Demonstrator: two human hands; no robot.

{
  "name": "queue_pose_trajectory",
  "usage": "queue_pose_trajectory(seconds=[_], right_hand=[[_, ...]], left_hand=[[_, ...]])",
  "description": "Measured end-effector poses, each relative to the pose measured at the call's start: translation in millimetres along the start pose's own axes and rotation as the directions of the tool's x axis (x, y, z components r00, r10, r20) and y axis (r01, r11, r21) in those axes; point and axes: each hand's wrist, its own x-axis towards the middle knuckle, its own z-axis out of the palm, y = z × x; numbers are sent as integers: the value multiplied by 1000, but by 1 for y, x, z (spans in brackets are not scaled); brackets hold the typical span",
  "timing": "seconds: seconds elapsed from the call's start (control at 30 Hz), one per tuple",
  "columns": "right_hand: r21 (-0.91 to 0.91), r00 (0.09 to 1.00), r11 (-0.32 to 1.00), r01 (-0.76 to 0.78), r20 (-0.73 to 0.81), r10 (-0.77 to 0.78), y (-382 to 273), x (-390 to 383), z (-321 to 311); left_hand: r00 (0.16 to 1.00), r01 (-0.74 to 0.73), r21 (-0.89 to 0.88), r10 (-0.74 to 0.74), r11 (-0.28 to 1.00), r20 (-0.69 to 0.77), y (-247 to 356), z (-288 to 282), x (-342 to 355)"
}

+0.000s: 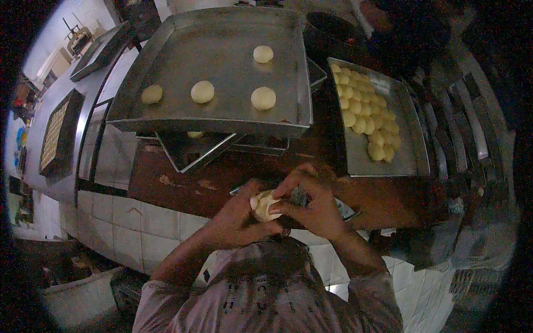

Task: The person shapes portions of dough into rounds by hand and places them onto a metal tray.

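Observation:
A pale dough ball (pixel 261 206) sits between my two hands, close to my body at the table's front edge. My left hand (pixel 236 219) cups it from the left and below. From the right, my right hand (pixel 311 201) pinches its folded upper side with thumb and fingers. Straight ahead, a large metal baking tray (pixel 222 39) holds several smooth round dough balls, one of them (pixel 263 99) near its right side. To the right, a smaller tray (pixel 363 166) bears rows of dough balls (pixel 363 100) packed against each other.
Under the large tray, another metal tray (pixel 191 166) juts out at an angle over the brown tabletop (pixel 161 180). A dark round pan (pixel 333 28) stands behind. On a side table at left lies a dark tray (pixel 58 133) of small pieces. Racked trays (pixel 466 127) line the right.

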Motion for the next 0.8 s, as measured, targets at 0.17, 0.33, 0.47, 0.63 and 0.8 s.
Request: queue_pose_trajectory(seconds=[0.17,0.33,0.47,0.63,0.8], right_hand=[[341,985,926,-161,2,171,18,-2,9],[-340,979,922,187,-17,-205,-9,-9,6],[-160,998,986,53,-21,-57,-8,-2,5],[296,984,939,-177,22,179,9,7,13],[-130,998,990,54,-23,-57,-1,-4,10]], left_hand=[[958,-173,771,288,613,-15,15,3,5],[972,231,-117,-233,966,-4,30,-15,3],[891,451,19,-449,892,-61,21,-16,4],[967,245,132,-232,961,-105,10,-7,3],[989,144,-148,-149,978,-22,-1,-20,2]])
